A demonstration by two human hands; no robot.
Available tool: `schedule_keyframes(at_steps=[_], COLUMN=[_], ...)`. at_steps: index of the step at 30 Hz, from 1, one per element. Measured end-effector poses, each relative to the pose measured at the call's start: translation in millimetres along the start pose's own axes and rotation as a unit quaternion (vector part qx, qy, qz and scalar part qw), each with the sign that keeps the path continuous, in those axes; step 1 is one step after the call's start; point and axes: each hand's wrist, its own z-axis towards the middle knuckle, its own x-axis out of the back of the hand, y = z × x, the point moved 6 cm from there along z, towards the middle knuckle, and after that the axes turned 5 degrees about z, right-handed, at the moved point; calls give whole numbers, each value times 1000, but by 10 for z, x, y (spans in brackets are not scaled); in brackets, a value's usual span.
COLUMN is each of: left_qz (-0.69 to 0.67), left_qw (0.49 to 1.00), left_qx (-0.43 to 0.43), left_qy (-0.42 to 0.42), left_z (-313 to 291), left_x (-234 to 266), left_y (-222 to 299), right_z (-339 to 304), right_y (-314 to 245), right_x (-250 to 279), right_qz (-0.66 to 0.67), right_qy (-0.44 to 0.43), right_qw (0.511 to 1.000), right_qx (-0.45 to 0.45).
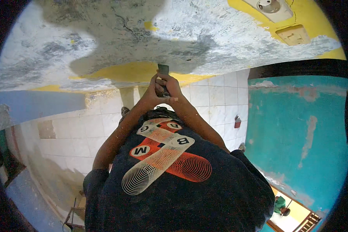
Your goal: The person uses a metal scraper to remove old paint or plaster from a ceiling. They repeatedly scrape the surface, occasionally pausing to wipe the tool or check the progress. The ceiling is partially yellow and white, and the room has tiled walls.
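My left hand point(152, 94) and my right hand point(171, 86) are together in front of my chest, both closed around the handle of a scraper point(163, 69). Its dark flat blade points away from me and meets the lower part of the wall point(205, 54). A strip of yellow paint point(123, 72) spreads to the left of the blade. Above it the wall is patchy white and grey, with small yellow flecks. My fingers cover most of the handle. A small tan patch point(174, 99) shows at the base of my right hand.
A round socket point(269, 5) and a switch plate point(294, 35) sit on the wall at upper right. A teal wall point(286, 112) stands on the right. White floor tiles point(208, 96) lie below, with a small red object point(237, 123). Another person point(281, 207) is beyond a lower-right opening.
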Motion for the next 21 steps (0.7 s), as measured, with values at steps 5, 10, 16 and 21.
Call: schedule_keyframes(at_steps=[5, 10, 16, 21], left_qz=[69, 81, 133, 99], left_qw=[997, 996, 990, 994], left_qx=[21, 4, -34, 36], left_qy=[0, 24, 40, -25], left_z=[-24, 0, 119, 14], left_x=[-4, 8, 127, 111], left_y=[247, 507, 197, 172], right_z=[-137, -260, -167, -319], right_y=[-184, -449, -419, -403], right_x=[-203, -461, -399, -400], right_qz=[91, 169, 109, -29], right_qy=[5, 8, 11, 20], right_qw=[995, 984, 993, 998], right_qx=[-50, -56, -38, 52])
